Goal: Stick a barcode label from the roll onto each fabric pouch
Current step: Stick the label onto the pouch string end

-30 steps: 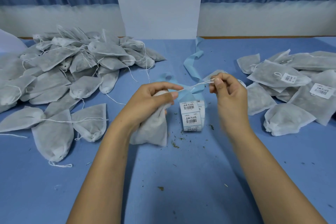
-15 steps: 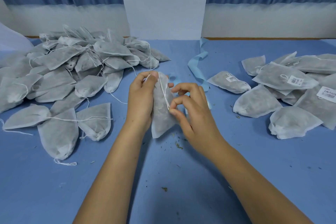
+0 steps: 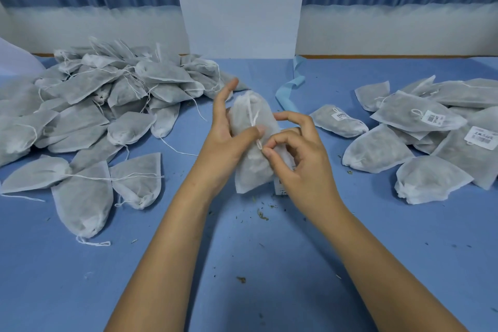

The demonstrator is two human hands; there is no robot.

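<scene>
The grey fabric pouch in hand stands upright above the middle of the blue desk, clasped by the left hand. Its thumb presses across the front and its other fingers reach up behind. The right hand pinches the thin white drawstring between thumb and forefinger, just beside the left thumb, with the remaining fingers loosely curled. We see no barcode label on the face turned to us, so we judge this pouch has yet to get its sticker.

The white label roll is almost hidden behind the right hand; only a corner shows on the desk below the pouch. A pale blue backing strip trails toward the far edge.

To our right lies the smaller heap of pouches. Several show white barcode labels, so we take these as done, though we cannot tell for those without a label in view. To our left the larger heap shows no labels at all. By that reckoning, most of the work remains. Dry crumbs speckle the desk.
</scene>
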